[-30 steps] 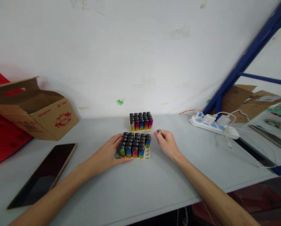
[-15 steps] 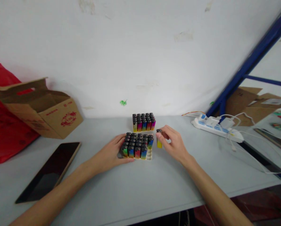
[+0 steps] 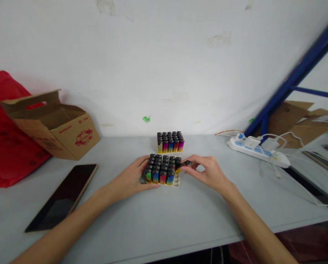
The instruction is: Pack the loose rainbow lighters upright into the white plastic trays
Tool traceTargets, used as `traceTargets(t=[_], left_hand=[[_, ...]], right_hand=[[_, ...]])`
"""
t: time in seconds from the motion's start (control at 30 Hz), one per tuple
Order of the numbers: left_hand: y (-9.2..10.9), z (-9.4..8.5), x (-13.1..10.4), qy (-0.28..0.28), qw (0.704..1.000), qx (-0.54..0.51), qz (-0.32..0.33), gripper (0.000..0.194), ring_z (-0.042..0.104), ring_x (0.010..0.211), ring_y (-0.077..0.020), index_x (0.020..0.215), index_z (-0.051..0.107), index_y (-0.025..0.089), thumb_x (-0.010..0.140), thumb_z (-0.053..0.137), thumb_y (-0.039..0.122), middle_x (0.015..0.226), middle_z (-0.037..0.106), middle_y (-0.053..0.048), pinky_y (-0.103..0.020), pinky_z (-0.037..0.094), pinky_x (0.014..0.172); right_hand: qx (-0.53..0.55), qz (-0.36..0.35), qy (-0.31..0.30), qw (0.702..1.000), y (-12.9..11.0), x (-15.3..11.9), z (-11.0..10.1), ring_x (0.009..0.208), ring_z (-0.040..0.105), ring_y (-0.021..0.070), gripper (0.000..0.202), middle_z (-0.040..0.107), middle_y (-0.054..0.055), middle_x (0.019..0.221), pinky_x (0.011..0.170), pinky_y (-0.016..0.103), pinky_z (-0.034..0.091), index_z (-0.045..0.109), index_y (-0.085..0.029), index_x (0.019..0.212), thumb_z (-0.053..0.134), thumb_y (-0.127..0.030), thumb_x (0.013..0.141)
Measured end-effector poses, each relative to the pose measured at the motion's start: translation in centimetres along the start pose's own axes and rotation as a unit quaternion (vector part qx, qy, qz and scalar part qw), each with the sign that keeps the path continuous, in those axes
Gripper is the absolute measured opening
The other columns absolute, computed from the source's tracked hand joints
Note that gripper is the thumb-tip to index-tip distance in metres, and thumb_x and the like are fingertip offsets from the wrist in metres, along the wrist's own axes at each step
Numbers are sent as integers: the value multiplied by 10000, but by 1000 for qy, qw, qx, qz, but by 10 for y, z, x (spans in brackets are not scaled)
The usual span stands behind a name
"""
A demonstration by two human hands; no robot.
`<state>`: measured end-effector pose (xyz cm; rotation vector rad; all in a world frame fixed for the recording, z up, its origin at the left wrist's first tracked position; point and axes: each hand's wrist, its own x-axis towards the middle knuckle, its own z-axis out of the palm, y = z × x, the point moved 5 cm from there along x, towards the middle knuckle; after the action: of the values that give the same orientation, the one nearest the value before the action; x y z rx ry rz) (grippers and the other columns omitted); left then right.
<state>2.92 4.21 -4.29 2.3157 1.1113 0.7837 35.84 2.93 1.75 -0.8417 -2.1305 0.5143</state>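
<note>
My left hand (image 3: 132, 178) is wrapped round the left side of a white tray (image 3: 176, 180), its thumb along the front edge. Rows of upright lighters (image 3: 159, 169) with black tops and coloured bodies stand in the tray. Bare slots show along its right column. Between thumb and fingers, my right hand (image 3: 209, 171) pinches a black-topped lighter (image 3: 187, 163), tilted beside the tray's right side. The fingers partly hide its body, and I cannot tell whether its base touches the tray. Behind stands a second block of lighters (image 3: 170, 142).
A dark tablet (image 3: 62, 198) lies at left, before an open cardboard box (image 3: 67, 134) and a red bag (image 3: 12, 135). At right are a white power strip (image 3: 259, 152) with cables and a blue metal frame (image 3: 293, 79). A white wall (image 3: 164, 73) rises behind the table.
My right hand has moved the lighter left to the tray's right column and tipped it from upright to tilted. The left hand keeps its hold. The view has shifted slightly.
</note>
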Motion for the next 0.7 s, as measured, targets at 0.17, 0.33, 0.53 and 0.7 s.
traceTargets(t=[0.17, 0.33, 0.53, 0.7], left_hand=[[-1, 0, -1, -4, 1000, 10, 3, 912, 755, 1671, -455, 1758, 770, 343, 1000, 1053, 764, 1805, 784, -132, -616, 591, 1496], [3, -1, -2, -5, 1000, 21, 5, 919, 760, 1666, -456, 1781, 750, 350, 1009, 1052, 748, 1811, 779, -125, -622, 596, 1496], [2, 1, -2, -12, 1000, 26, 1, 911, 729, 1703, -445, 1796, 722, 348, 1033, 1036, 734, 1845, 751, -135, -626, 560, 1520], [-1, 1, 0, -3, 1000, 1, -8, 913, 746, 1682, -473, 1742, 783, 352, 981, 1053, 778, 1806, 783, -131, -634, 559, 1524]], right_hand=[[-3, -13, -9, 1000, 0, -3, 1, 669, 771, 173, 537, 886, 40, 852, 692, 283, 630, 928, -233, 1162, 775, -738, 1264], [-12, -15, -13, 1000, 1, -7, 2, 681, 763, 177, 509, 907, 64, 920, 712, 300, 622, 928, -225, 1183, 763, -696, 1284], [-20, 50, -120, 991, 4, -3, 18, 745, 777, 201, 381, 896, 37, 922, 722, 297, 590, 924, -235, 1250, 786, -588, 1293], [-99, 82, -112, 985, 9, 1, 24, 673, 709, 210, 358, 838, 21, 809, 683, 319, 464, 900, -264, 1044, 901, -572, 1226]])
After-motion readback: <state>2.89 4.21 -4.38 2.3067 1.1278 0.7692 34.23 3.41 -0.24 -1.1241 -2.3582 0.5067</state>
